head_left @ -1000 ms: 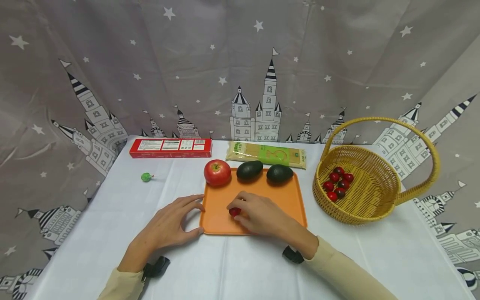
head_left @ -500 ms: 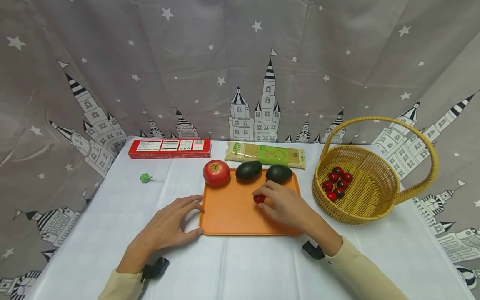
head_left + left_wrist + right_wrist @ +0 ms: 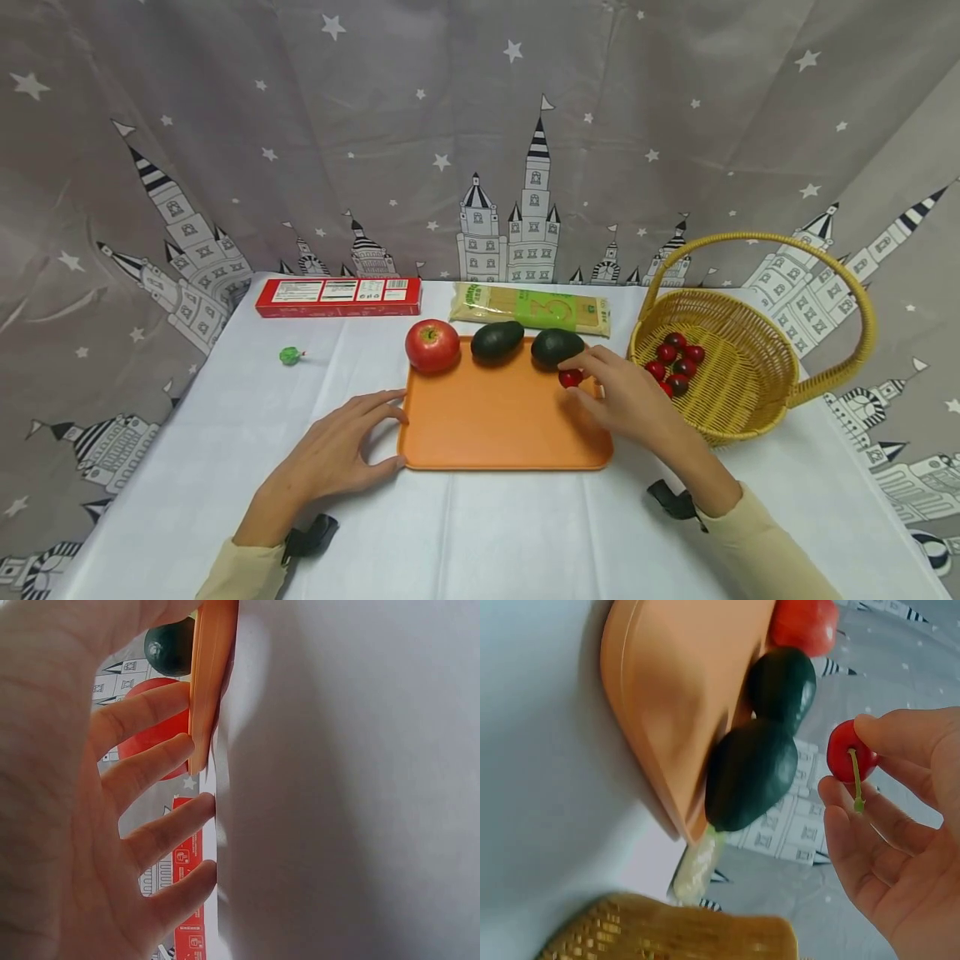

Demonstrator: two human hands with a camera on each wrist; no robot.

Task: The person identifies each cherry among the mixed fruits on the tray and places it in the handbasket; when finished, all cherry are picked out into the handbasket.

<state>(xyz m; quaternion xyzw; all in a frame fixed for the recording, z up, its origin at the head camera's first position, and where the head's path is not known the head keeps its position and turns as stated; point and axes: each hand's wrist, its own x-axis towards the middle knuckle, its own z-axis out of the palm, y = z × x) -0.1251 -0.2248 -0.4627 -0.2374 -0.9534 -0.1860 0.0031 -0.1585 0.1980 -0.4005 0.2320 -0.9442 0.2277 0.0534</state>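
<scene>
Between thumb and fingers, my right hand (image 3: 630, 400) pinches a red cherry (image 3: 846, 750) with a green stem, held above the right side of the orange tray (image 3: 502, 425). My left hand (image 3: 333, 446) rests at the tray's left edge, fingertips touching its rim and the thumb near the front left corner. Along the tray's back sit a red apple (image 3: 432, 346) and two dark green avocados (image 3: 497, 342). To the right stands a yellow wicker basket (image 3: 750, 417) with several cherries (image 3: 677, 367) at its left side.
Behind the tray lie a red box (image 3: 337, 298) and a pack of noodles (image 3: 528, 308). A small green object (image 3: 290, 356) sits on the white cloth at left. The basket's tall handle (image 3: 862, 300) arches over it. A grey castle-print curtain (image 3: 375, 125) hangs behind.
My right hand has carried the cherry rightward and slightly back across the tray, toward the basket. My left hand stays in place at the tray's edge.
</scene>
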